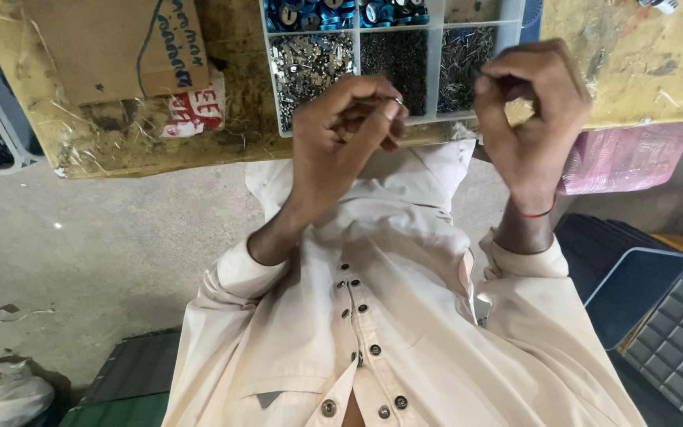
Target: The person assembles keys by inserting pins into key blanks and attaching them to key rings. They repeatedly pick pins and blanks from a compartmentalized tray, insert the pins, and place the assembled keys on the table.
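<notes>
A scarred, yellowish wooden worktop [642,71] runs along the top of the view, its near edge chipped and frayed. A flat piece of brown cardboard [112,47] lies at its left end. Below the edge spreads a bare grey concrete floor [104,245], evenly lit. A pink plastic bag [626,158] hangs under the worktop's right end. A dark green crate [132,379] stands at the bottom left, and grey moulded trays [677,340] sit at the bottom right.
</notes>
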Tool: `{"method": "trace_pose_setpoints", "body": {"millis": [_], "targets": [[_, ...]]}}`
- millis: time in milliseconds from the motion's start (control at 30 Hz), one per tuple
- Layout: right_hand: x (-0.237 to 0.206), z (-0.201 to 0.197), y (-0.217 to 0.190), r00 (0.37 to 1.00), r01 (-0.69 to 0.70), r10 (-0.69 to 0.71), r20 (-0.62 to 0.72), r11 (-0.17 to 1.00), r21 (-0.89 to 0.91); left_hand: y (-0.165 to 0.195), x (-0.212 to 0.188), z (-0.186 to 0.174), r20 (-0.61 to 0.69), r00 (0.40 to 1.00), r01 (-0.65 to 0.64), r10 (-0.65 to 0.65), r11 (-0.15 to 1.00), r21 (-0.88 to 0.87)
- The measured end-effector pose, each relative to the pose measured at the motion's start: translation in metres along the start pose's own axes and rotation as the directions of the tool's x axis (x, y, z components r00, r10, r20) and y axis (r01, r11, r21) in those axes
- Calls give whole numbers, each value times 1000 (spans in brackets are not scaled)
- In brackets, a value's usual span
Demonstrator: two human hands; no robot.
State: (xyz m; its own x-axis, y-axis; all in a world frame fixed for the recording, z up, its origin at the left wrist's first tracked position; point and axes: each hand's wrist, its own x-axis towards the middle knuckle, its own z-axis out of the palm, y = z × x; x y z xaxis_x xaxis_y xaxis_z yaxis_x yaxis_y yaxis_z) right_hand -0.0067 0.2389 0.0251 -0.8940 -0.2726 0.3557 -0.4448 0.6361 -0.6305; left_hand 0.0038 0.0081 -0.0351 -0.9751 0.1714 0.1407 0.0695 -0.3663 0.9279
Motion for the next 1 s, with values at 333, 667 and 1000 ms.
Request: {"method": "trace_pose_setpoints", "body": {"millis": [333,667,1000], "targets": [[14,-2,11,989,-138,127,80,980,147,1,4,-15,-29,1000,0,2,998,56],[4,27,-56,999,-31,30,12,997,67,30,-8,4,-21,974,222,-226,968,-119],[4,24,-54,995,-83,78,55,992,94,37,-8,5,-23,987,156,-157,987,-42]]}}
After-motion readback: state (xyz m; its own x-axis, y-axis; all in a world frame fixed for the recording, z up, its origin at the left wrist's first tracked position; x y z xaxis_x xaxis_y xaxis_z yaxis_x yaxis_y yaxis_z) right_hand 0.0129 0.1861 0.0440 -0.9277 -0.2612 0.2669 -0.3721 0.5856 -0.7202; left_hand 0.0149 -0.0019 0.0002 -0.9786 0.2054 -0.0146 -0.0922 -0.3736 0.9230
